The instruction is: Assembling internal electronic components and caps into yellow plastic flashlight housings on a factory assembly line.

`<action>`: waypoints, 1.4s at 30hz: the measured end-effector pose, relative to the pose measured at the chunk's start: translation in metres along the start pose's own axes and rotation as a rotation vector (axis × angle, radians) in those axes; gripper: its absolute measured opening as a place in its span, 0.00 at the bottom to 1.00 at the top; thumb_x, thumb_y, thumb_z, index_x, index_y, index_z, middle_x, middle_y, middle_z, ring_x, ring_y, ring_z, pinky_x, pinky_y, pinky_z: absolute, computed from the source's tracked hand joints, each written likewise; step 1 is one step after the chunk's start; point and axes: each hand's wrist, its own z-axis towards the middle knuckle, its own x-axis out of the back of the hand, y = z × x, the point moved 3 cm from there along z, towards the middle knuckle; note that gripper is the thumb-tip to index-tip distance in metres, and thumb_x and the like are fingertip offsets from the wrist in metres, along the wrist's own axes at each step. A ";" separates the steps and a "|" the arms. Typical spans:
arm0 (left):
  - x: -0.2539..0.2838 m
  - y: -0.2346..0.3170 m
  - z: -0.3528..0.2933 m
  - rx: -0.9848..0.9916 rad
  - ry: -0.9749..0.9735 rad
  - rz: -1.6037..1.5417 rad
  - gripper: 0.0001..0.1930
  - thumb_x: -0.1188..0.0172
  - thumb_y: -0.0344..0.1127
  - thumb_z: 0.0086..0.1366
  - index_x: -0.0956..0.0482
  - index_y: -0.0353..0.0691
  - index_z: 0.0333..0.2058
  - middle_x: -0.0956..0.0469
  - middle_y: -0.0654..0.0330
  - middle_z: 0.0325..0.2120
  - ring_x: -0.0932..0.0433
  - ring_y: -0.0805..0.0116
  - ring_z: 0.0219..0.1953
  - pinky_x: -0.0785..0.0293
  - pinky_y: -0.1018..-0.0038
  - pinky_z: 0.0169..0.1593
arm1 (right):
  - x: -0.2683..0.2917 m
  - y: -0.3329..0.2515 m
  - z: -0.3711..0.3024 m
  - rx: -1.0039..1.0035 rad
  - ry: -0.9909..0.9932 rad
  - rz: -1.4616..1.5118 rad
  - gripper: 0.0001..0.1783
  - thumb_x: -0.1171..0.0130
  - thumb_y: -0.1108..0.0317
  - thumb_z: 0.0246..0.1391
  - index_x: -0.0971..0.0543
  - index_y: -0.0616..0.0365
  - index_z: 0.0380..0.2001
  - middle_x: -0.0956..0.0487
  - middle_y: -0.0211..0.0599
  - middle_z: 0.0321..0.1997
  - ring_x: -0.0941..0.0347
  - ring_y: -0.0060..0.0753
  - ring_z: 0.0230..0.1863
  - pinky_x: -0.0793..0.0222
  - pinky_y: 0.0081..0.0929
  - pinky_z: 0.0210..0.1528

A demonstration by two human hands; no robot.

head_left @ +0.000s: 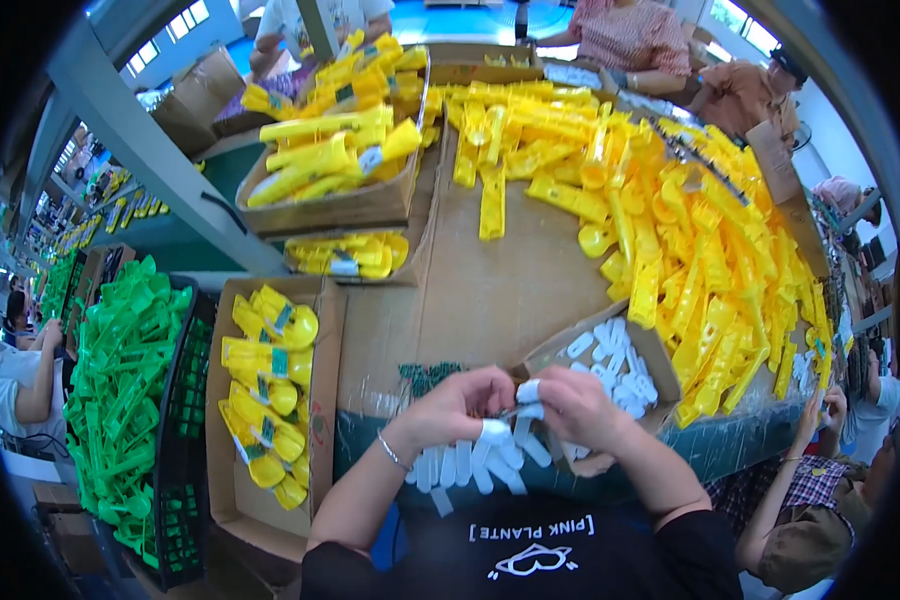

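My left hand point(458, 405) and my right hand point(582, 408) meet over the near table edge, fingertips pinched close together. Between them is a small thing, mostly hidden by the fingers, whose kind I cannot make out. White coverings show at a fingertip of each hand. Just below the hands lie several flat white strips point(457, 462), spread along the edge. Beside my right hand, an open cardboard box point(660, 362) holds many small white plastic pieces point(620, 372).
A large heap of yellow plastic parts point(710, 260) covers the table's right and far side. At left stand a carton of yellow scoop-shaped parts point(270, 395) and a black crate point(182, 400) of green parts point(125, 400). Co-workers stand across and at the right point(805, 500).
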 end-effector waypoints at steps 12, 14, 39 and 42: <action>-0.011 0.019 -0.006 -0.159 0.276 0.736 0.08 0.37 0.25 0.49 0.25 0.36 0.29 0.29 0.66 0.24 0.32 0.80 0.24 0.34 0.84 0.28 | -0.001 0.004 -0.003 -0.015 -0.002 0.002 0.10 0.48 0.82 0.33 0.29 0.62 0.25 0.31 0.41 0.25 0.30 0.45 0.25 0.32 0.33 0.26; -0.012 0.022 -0.007 -0.161 0.297 0.769 0.07 0.37 0.25 0.49 0.24 0.36 0.28 0.29 0.65 0.24 0.31 0.79 0.24 0.33 0.83 0.28 | -0.002 0.006 -0.006 -0.031 -0.002 -0.006 0.11 0.48 0.82 0.33 0.29 0.62 0.26 0.31 0.42 0.26 0.30 0.45 0.26 0.32 0.33 0.27; -0.004 0.006 -0.027 -0.408 0.744 0.950 0.08 0.41 0.24 0.46 0.25 0.36 0.29 0.31 0.57 0.28 0.27 0.61 0.29 0.30 0.71 0.32 | -0.026 0.007 0.007 -0.225 0.018 0.010 0.09 0.46 0.81 0.32 0.30 0.62 0.24 0.31 0.44 0.24 0.32 0.48 0.25 0.35 0.36 0.26; -0.001 0.004 -0.035 -0.312 0.723 0.918 0.09 0.41 0.25 0.49 0.24 0.37 0.32 0.31 0.58 0.30 0.28 0.67 0.28 0.31 0.75 0.31 | -0.021 0.004 0.004 -0.302 0.011 0.028 0.09 0.47 0.82 0.33 0.30 0.63 0.24 0.31 0.43 0.23 0.32 0.47 0.24 0.36 0.35 0.26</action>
